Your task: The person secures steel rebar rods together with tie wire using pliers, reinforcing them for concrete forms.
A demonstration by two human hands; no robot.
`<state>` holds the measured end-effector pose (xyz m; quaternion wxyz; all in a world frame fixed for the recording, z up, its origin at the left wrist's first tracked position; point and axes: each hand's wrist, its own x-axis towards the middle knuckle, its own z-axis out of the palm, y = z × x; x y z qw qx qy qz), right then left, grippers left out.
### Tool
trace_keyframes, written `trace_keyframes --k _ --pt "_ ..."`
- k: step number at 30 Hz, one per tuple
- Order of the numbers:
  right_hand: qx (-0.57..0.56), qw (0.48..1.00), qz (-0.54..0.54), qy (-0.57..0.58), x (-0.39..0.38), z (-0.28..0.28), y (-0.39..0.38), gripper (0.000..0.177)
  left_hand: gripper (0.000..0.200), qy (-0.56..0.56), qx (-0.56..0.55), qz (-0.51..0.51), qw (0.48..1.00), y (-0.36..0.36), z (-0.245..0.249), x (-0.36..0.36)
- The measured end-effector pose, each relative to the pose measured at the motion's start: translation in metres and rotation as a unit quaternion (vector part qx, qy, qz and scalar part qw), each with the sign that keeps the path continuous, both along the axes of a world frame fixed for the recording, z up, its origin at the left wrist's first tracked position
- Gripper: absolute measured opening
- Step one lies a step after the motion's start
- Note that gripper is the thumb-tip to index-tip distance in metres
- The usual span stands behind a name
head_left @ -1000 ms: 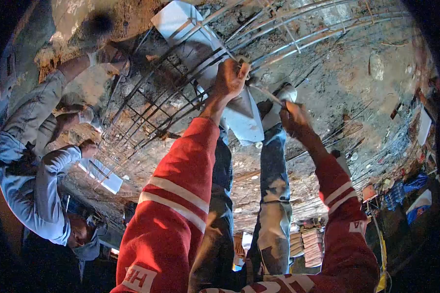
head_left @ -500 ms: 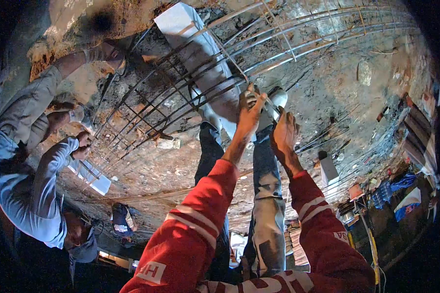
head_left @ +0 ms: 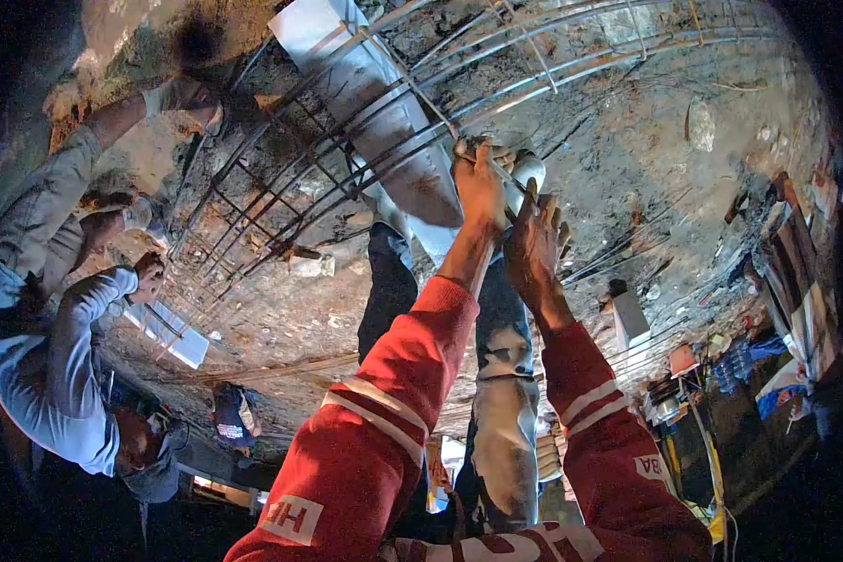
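Note:
My left hand (head_left: 480,192) is closed around one end of a thin metal piece (head_left: 510,182), just below the end of a thin bar on the long rebar cage (head_left: 384,136). Close to its right, my right hand (head_left: 536,244) has its fingers bent at the piece's other end; the palm hides part of its grip. The cage lies over a pale rectangular block (head_left: 384,112). My shoes stand under and beside my hands, the right one (head_left: 528,170) partly in view.
At the left, a crouching person (head_left: 42,375) has a hand (head_left: 148,277) near the cage's end. Other pale blocks (head_left: 189,347) (head_left: 630,318) lie on the rough ground. Loose thin rods (head_left: 618,258) are right of my hands; another person (head_left: 234,415) is farther off.
My left hand has shifted slightly up and right in front of me, my right hand slightly left. The cage and block appear higher and farther left as the view shifts.

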<state>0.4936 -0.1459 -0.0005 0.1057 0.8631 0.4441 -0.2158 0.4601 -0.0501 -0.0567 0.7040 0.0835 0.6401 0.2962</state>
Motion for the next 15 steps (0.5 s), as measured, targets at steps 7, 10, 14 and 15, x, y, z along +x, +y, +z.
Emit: trace_keyframes --k 7,10,14,15 --pt "-0.07 0.954 -0.119 0.266 0.009 0.021 0.018 0.051 0.021 0.101 0.014 -0.044 0.994 0.008 0.003 -0.006" --pt "-0.009 0.994 -0.056 0.094 -0.001 0.021 0.024 0.039 0.02 0.079 -0.007 -0.025 0.997 0.014 0.005 -0.006" --pt "0.035 0.985 -0.07 0.152 0.003 0.001 0.006 0.048 0.017 0.056 -0.019 0.029 0.998 0.017 0.009 -0.001" --pt "0.039 0.985 -0.073 0.154 0.006 -0.009 0.004 0.048 0.016 0.086 -0.015 0.015 0.996 0.018 0.006 -0.002"
